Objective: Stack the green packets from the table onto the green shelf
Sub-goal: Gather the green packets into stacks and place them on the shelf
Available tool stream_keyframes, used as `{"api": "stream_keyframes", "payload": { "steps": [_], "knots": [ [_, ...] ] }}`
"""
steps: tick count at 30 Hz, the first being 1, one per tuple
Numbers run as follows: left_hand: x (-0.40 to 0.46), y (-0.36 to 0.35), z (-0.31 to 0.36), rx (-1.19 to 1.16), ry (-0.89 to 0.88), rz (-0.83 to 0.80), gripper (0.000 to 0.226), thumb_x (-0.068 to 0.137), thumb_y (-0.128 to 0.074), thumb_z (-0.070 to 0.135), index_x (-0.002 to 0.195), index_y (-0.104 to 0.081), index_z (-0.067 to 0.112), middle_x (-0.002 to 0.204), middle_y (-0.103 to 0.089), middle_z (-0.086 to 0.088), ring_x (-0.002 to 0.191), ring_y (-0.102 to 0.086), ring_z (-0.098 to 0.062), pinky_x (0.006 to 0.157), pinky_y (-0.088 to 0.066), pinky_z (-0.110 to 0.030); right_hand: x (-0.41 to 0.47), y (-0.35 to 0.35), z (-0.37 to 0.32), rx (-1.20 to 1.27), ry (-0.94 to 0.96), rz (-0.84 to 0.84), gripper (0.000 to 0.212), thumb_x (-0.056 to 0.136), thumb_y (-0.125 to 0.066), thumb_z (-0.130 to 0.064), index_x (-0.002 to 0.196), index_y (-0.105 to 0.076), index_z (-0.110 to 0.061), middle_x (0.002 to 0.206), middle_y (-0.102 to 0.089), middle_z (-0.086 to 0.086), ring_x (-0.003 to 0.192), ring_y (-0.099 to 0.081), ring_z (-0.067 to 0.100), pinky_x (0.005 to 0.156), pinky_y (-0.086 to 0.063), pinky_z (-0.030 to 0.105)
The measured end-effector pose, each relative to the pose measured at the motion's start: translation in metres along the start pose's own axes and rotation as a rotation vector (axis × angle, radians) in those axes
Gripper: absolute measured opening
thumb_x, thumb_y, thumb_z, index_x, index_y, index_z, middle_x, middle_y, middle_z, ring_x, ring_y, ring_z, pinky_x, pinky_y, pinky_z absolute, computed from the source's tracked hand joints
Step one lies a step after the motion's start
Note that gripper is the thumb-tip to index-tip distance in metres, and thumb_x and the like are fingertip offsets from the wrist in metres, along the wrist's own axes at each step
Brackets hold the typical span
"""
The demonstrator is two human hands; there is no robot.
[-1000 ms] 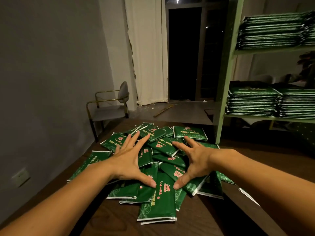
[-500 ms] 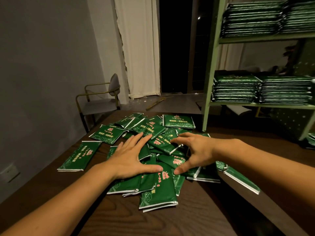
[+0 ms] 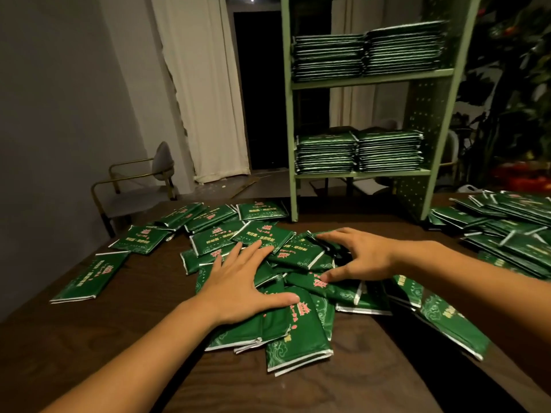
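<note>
Both hands lie spread flat on the heap of green packets (image 3: 298, 320) on the table (image 3: 343, 389), left hand (image 3: 238, 281) nearer, right hand (image 3: 360, 257) further; the packets between the thumbs point away towards the green shelf (image 3: 372, 76) straight ahead

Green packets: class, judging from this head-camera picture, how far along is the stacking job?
Done: the green shelf holds two stacks on each of two levels. In hand: the left hand and right hand press flat on the middle pile of packets, nothing lifted. Left: that pile and another heap at the table's right.
</note>
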State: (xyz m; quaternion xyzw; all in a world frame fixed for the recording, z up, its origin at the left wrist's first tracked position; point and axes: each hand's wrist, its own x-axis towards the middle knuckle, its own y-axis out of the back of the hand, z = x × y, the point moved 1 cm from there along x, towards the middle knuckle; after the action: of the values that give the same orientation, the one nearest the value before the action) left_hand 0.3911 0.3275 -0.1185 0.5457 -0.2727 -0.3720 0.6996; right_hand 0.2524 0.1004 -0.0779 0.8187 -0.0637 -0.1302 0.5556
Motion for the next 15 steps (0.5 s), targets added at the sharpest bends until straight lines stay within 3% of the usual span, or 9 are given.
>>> {"api": "stream_keyframes", "payload": {
  "steps": [6, 9, 12, 15],
  "knots": [
    [0.008, -0.016, 0.057, 0.055, 0.011, 0.058, 0.122, 0.052, -0.025, 0.107, 0.156, -0.003, 0.049, 0.168, -0.002, 0.013, 0.156, 0.003, -0.02, 0.125, -0.001, -0.055, -0.048, 0.019, 0.046, 0.023, -0.068, 0.126, 0.079, 0.085, -0.066, -0.062, 0.15, -0.04, -0.026, 0.153, -0.034, 0.0, 0.135, -0.046, 0.021, 0.113, -0.039, 0.037],
    [0.014, -0.02, 0.073, 0.071, 0.006, 0.092, 0.129, 0.044, -0.013, 0.111, 0.156, -0.008, 0.047, 0.167, -0.005, 0.012, 0.156, 0.001, -0.019, 0.125, -0.004, -0.056, -0.073, 0.026, 0.071, 0.064, -0.107, 0.153, 0.083, 0.08, -0.055, -0.076, 0.145, -0.049, -0.025, 0.145, -0.041, -0.002, 0.131, -0.049, 0.019, 0.113, -0.039, 0.036],
    [0.018, -0.025, 0.089, 0.066, -0.015, 0.089, 0.135, 0.039, -0.011, 0.112, 0.157, -0.011, 0.046, 0.168, 0.0, 0.014, 0.156, 0.003, -0.017, 0.125, -0.004, -0.057, -0.098, 0.024, 0.1, 0.006, -0.128, 0.178, 0.102, 0.071, -0.036, -0.095, 0.147, -0.047, -0.028, 0.147, -0.041, -0.003, 0.136, -0.043, 0.018, 0.116, -0.033, 0.038],
    [0.02, -0.028, 0.105, 0.062, -0.043, 0.056, 0.133, 0.043, -0.015, 0.111, 0.158, -0.009, 0.044, 0.168, 0.003, 0.015, 0.156, 0.005, -0.017, 0.125, -0.004, -0.056, -0.122, 0.018, 0.12, 0.004, -0.145, 0.217, 0.092, 0.078, -0.035, -0.085, 0.152, -0.037, -0.03, 0.155, -0.032, -0.004, 0.139, -0.038, 0.017, 0.117, -0.03, 0.035]
  ]
}}
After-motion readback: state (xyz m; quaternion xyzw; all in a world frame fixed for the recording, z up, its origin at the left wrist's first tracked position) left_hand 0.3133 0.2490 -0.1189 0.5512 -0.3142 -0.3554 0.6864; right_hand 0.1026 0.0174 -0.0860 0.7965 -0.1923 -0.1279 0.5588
